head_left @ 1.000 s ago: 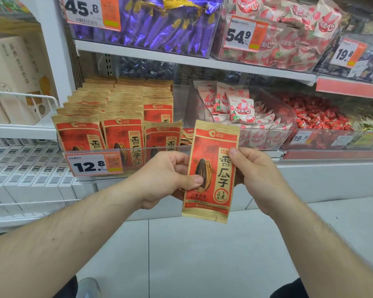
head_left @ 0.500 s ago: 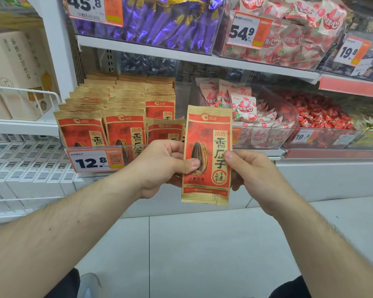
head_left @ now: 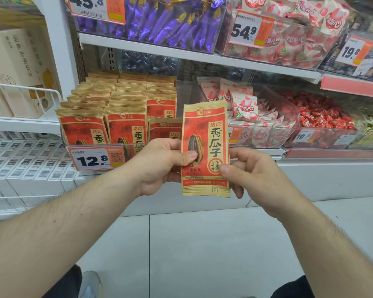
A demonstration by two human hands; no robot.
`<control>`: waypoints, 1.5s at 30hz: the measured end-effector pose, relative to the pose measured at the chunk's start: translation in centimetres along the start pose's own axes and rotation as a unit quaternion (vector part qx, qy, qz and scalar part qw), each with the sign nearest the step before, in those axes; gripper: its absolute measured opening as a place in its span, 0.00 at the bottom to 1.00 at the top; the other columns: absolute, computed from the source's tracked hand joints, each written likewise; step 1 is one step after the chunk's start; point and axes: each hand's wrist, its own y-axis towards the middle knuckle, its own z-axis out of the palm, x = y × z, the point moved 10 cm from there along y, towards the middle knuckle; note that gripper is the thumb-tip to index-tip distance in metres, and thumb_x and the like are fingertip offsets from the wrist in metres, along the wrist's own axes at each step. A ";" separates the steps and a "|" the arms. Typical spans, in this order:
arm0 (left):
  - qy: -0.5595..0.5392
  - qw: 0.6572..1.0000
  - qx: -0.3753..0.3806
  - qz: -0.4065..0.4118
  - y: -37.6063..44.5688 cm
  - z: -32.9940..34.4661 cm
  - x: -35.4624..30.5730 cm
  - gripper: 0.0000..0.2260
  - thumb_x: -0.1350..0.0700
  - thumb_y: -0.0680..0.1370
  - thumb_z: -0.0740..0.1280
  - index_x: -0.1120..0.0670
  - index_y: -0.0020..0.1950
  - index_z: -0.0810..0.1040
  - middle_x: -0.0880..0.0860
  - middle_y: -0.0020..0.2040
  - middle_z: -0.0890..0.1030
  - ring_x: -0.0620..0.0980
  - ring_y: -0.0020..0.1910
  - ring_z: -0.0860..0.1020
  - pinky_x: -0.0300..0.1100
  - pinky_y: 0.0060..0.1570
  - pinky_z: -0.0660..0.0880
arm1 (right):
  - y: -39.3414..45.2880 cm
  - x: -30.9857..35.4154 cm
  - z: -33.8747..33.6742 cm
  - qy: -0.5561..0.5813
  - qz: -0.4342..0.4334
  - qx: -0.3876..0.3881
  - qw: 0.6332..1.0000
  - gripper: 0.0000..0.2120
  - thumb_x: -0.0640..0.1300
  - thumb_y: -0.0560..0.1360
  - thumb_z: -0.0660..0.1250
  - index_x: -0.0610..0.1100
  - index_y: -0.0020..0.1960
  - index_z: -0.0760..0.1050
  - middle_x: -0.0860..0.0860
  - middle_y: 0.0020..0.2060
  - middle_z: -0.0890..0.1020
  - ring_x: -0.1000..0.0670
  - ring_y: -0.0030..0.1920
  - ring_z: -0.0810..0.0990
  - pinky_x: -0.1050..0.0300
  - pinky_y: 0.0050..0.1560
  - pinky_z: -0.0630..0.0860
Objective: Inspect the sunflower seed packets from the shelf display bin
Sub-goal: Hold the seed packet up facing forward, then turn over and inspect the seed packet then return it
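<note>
I hold one red-and-tan sunflower seed packet point(head_left: 205, 134) upright in front of the shelf, its printed front facing me. My left hand point(head_left: 159, 164) pinches its left edge with the thumb on the seed picture. My right hand point(head_left: 252, 173) pinches its lower right edge, thumb on the front. Behind and to the left, the clear display bin point(head_left: 99, 147) holds several rows of the same packets point(head_left: 121, 108), with a 12.8 price tag point(head_left: 95, 159) on its front.
A clear bin of pink-and-white candy packs point(head_left: 246, 108) sits just right of the seed bin, then red wrapped candies point(head_left: 323, 115). The shelf above carries purple sweets point(head_left: 170, 22). White boxes point(head_left: 28, 164) fill the lower left rack. Pale tiled floor point(head_left: 202, 254) lies below.
The packet has risen and turned from a tilt to upright, closer to the shelf. My right thumb has slid from its upper right edge down to the lower right.
</note>
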 end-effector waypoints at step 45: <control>0.032 0.997 0.066 0.030 -0.2 4.6 0.5 0.15 0.57 0.79 0.65 0.66 0.62 0.72 0.54 0.43 0.79 0.54 0.47 0.78 0.47 0.39 0.73 | -0.5 1.4 -1.2 0.010 -0.091 -0.153 0.984 0.09 0.34 0.79 0.64 0.42 0.44 0.80 0.56 0.25 0.79 0.58 0.25 0.75 0.64 0.29 0.73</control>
